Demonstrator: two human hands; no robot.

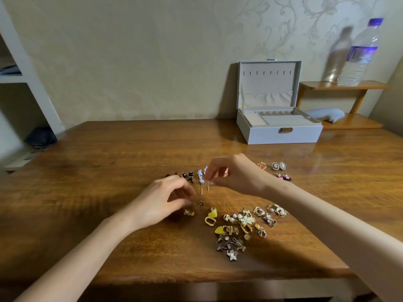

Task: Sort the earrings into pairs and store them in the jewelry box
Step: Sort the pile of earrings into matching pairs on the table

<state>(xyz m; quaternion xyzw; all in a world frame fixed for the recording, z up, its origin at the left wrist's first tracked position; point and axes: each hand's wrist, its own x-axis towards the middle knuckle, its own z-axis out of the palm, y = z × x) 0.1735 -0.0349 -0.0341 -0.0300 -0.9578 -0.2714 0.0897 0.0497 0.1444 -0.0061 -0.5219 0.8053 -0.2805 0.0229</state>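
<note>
Pinching one blue flower drop earring (206, 171) between thumb and forefinger, the right hand (236, 177) holds it upright over the wooden table (87, 149), its gold stem hanging down. Whether the stem tip touches the wood cannot be told. The matching blue flower earring (200, 178) lies just beside it on the left. The left hand (161, 201) hovers low with its fingers loosely curled and thumb and forefinger slightly apart, gripping nothing, just above a small gold earring (188, 212) and a lone stud (201, 202). A black cat pair (188, 176) sits past the left fingertips. To the right of the right wrist lie a pink-gold earring (261, 165), an oval silver pair (278, 166) and a dark pink pair (283, 176). The unsorted pile (244, 223) lies near the front edge between the forearms, with two yellow hearts (212, 213) at its left. The grey jewelry box (281, 132) stands open at the back right, lid upright, well apart from both hands. A water bottle (359, 55) stands on a small shelf (340, 85) behind it.
</note>
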